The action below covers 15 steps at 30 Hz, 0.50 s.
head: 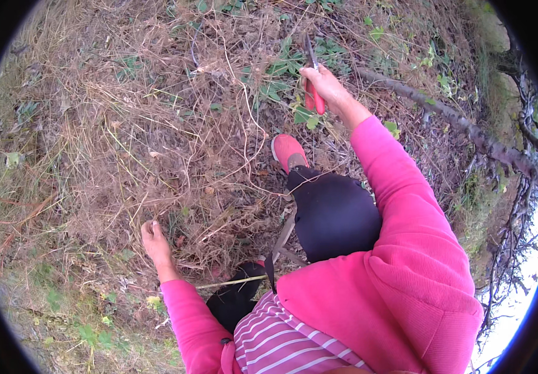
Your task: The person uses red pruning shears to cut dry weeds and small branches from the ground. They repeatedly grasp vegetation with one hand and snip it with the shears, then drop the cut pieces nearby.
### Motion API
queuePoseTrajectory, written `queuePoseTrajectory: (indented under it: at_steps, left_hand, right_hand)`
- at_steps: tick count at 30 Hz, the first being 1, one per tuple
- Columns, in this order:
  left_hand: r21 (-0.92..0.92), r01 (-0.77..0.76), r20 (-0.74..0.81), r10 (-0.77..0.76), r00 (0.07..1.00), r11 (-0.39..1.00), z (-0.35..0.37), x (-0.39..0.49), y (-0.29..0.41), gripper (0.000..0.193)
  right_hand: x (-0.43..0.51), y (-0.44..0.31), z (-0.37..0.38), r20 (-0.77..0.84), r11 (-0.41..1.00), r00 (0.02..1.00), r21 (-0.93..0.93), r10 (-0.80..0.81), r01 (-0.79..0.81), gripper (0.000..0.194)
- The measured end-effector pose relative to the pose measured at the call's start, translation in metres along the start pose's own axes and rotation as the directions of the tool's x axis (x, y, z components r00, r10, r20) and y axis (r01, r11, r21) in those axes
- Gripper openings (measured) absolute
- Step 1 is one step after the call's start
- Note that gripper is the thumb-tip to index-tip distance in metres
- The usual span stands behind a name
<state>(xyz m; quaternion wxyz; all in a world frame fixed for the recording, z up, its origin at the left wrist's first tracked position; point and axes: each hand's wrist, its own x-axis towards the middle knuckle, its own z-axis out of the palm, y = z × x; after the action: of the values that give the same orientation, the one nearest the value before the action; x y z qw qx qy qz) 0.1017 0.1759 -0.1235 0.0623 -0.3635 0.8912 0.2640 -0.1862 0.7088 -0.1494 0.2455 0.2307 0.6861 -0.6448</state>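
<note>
My right hand (pixel 327 89) is closed around a pair of pruning shears with red handles (pixel 315 97). Their dark metal blades (pixel 310 50) point away from me, above low green leaves (pixel 285 65). On the other side, my left hand (pixel 157 240) is lowered to a mat of dry grass and stems (pixel 133 187). Its fingers are curled, and whether they pinch a stem is too unclear to tell. A long, thin pale vine (pixel 245 93) winds over the ground between both hands, down towards my knee.
My red shoe (pixel 290 149) and bent leg in dark trousers (pixel 339 215) are between my arms. A thick fallen branch (pixel 456 117) lies at the right. A yellowish stalk (pixel 231 282) crosses near my other leg. Tangled bare branches (pixel 507 262) stand at the right rim.
</note>
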Motion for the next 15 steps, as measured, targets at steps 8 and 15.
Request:
queuePoseTrajectory:
  at_steps: [8, 15]
  left_hand:
    - [-0.285, -0.733, 0.201, 0.787, 0.584, 0.617, 0.063, -0.046, 0.257, 0.053]
    - [0.122, -0.702, 0.496, 0.570, 0.655, 0.702, 0.180, 0.009, 0.312, 0.069]
  right_hand:
    - [0.025, 0.088, 0.115, 0.334, 0.673, 0.935, -0.719, 0.117, 0.173, 0.068]
    - [0.032, 0.107, 0.082, 0.399, 0.980, 0.900, -0.161, 0.172, -0.116, 0.048]
